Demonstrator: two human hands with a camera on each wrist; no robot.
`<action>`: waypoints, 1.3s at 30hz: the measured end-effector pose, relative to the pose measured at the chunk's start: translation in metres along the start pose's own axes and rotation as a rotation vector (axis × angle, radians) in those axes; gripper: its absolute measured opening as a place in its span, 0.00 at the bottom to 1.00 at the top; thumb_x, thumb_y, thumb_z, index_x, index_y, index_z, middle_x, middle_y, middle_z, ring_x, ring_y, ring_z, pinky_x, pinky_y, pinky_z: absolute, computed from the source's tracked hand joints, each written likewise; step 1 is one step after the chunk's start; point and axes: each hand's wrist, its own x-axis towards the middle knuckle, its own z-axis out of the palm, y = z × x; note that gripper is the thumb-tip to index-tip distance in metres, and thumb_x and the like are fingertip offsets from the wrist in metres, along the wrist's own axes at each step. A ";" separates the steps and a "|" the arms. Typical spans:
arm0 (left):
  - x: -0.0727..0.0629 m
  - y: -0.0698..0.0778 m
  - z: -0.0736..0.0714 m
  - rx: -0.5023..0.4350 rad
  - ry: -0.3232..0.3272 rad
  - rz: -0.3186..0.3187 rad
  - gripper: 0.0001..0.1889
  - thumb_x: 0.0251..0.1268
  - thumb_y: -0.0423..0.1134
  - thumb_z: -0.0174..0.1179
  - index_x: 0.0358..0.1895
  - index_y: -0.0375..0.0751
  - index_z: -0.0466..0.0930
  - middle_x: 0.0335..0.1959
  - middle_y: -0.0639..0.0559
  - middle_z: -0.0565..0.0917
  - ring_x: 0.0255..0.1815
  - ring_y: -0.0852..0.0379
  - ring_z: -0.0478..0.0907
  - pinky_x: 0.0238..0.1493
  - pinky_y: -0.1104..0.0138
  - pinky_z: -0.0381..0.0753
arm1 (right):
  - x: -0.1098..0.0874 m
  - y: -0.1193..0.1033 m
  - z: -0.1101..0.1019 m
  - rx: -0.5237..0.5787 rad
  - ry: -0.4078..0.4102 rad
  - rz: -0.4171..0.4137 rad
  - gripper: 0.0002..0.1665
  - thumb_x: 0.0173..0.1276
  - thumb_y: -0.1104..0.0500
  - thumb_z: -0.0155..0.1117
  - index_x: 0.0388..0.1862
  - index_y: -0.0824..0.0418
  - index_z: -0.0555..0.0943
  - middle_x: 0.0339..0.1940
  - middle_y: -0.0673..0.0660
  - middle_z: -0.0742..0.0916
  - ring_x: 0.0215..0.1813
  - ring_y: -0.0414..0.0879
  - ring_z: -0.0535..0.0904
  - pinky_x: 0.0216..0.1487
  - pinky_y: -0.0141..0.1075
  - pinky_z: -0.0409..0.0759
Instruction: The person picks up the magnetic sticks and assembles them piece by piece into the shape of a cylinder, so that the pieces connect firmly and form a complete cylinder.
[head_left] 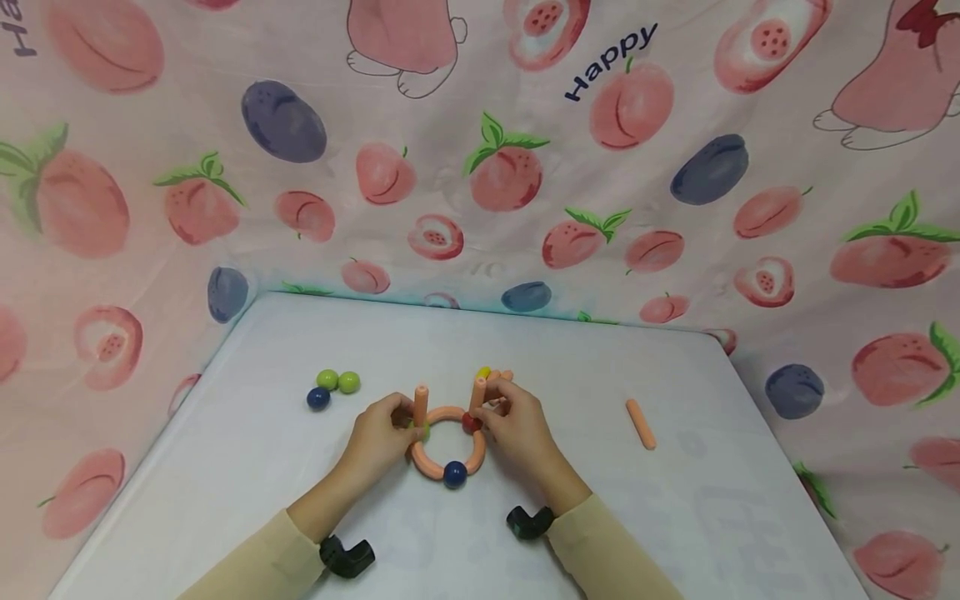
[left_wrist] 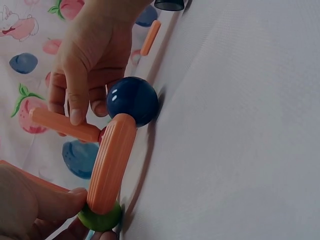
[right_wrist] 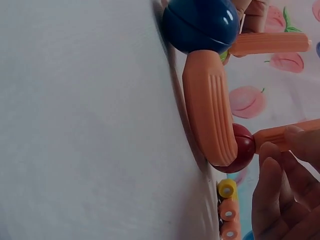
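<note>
A ring of curved orange pieces [head_left: 430,467] lies on the table, joined by a dark blue ball [head_left: 454,475] at the front, a green ball [left_wrist: 102,218] at the left and a red ball [right_wrist: 242,148] at the right. Straight orange rods stand upright on the green and red balls. My left hand [head_left: 384,431] grips the green ball at the foot of the left rod [head_left: 422,403]. With thumb and fingers, my right hand [head_left: 519,419] pinches the right rod [right_wrist: 272,138] just above the red ball.
Two green balls [head_left: 348,382] and a blue ball [head_left: 318,398] sit left of the ring. One orange rod [head_left: 641,424] lies off to the right. Behind my right hand are a yellow piece [right_wrist: 227,189] and orange pieces [right_wrist: 228,214]. A fruit-print cloth [head_left: 450,167] hangs behind the white table [head_left: 675,517].
</note>
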 end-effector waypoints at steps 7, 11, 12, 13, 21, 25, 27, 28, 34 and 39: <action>-0.004 0.000 -0.003 0.007 -0.016 -0.004 0.14 0.60 0.31 0.77 0.48 0.43 0.86 0.44 0.50 0.89 0.48 0.52 0.83 0.53 0.57 0.83 | -0.001 -0.001 0.000 0.012 -0.011 -0.001 0.15 0.68 0.65 0.78 0.48 0.50 0.87 0.49 0.53 0.90 0.33 0.44 0.82 0.28 0.30 0.83; -0.007 0.000 -0.006 0.009 -0.034 -0.012 0.14 0.60 0.31 0.77 0.48 0.44 0.86 0.44 0.51 0.89 0.49 0.52 0.83 0.54 0.58 0.84 | -0.001 -0.002 0.000 0.017 -0.019 0.007 0.16 0.67 0.64 0.79 0.49 0.48 0.87 0.49 0.53 0.90 0.34 0.46 0.82 0.29 0.29 0.83; -0.007 0.001 -0.007 0.008 -0.040 -0.010 0.14 0.60 0.31 0.77 0.47 0.44 0.86 0.44 0.51 0.89 0.48 0.53 0.83 0.53 0.58 0.84 | -0.001 -0.002 0.000 0.016 -0.022 0.008 0.16 0.67 0.65 0.79 0.49 0.48 0.87 0.49 0.54 0.90 0.35 0.46 0.82 0.29 0.30 0.83; -0.008 0.001 -0.007 0.009 -0.045 -0.007 0.14 0.60 0.31 0.77 0.47 0.44 0.86 0.44 0.51 0.89 0.48 0.53 0.83 0.52 0.59 0.84 | -0.001 -0.002 -0.001 0.012 -0.022 0.008 0.15 0.68 0.64 0.79 0.48 0.48 0.87 0.49 0.54 0.90 0.35 0.46 0.82 0.29 0.30 0.82; -0.010 0.003 -0.008 0.000 -0.074 -0.014 0.13 0.60 0.29 0.77 0.45 0.45 0.86 0.42 0.53 0.88 0.47 0.55 0.84 0.51 0.60 0.84 | 0.005 -0.002 -0.001 -0.025 -0.021 0.002 0.14 0.68 0.64 0.79 0.45 0.46 0.87 0.48 0.52 0.89 0.41 0.48 0.80 0.31 0.29 0.80; -0.010 0.002 -0.008 -0.006 -0.091 -0.010 0.13 0.60 0.28 0.77 0.44 0.45 0.86 0.42 0.53 0.88 0.47 0.56 0.84 0.53 0.59 0.86 | 0.008 -0.003 -0.002 -0.017 -0.034 0.007 0.14 0.67 0.65 0.79 0.45 0.48 0.88 0.48 0.53 0.90 0.40 0.48 0.80 0.30 0.29 0.79; -0.011 0.002 -0.008 -0.007 -0.100 -0.007 0.13 0.60 0.28 0.77 0.44 0.46 0.86 0.42 0.54 0.88 0.47 0.56 0.84 0.52 0.59 0.86 | 0.008 -0.003 -0.002 -0.009 -0.043 0.011 0.15 0.68 0.67 0.78 0.47 0.50 0.88 0.49 0.53 0.90 0.40 0.48 0.80 0.30 0.30 0.80; -0.011 0.002 -0.008 -0.006 -0.103 -0.002 0.12 0.60 0.28 0.77 0.43 0.46 0.86 0.41 0.54 0.88 0.46 0.57 0.84 0.52 0.59 0.86 | 0.008 -0.003 -0.003 -0.006 -0.050 0.013 0.15 0.68 0.67 0.77 0.49 0.50 0.88 0.49 0.54 0.90 0.41 0.48 0.81 0.30 0.30 0.80; -0.014 0.003 -0.007 0.002 -0.110 0.001 0.12 0.60 0.28 0.77 0.42 0.46 0.86 0.41 0.54 0.87 0.46 0.57 0.84 0.51 0.61 0.85 | 0.004 0.003 -0.013 0.018 -0.070 0.056 0.20 0.72 0.66 0.73 0.59 0.47 0.87 0.53 0.53 0.89 0.45 0.49 0.83 0.37 0.33 0.85; -0.016 0.004 -0.005 0.001 -0.106 0.000 0.12 0.60 0.28 0.77 0.41 0.47 0.86 0.41 0.55 0.87 0.45 0.57 0.84 0.51 0.60 0.85 | 0.000 0.014 -0.037 -0.049 -0.014 0.112 0.22 0.71 0.65 0.75 0.62 0.51 0.86 0.51 0.54 0.90 0.42 0.49 0.81 0.35 0.32 0.84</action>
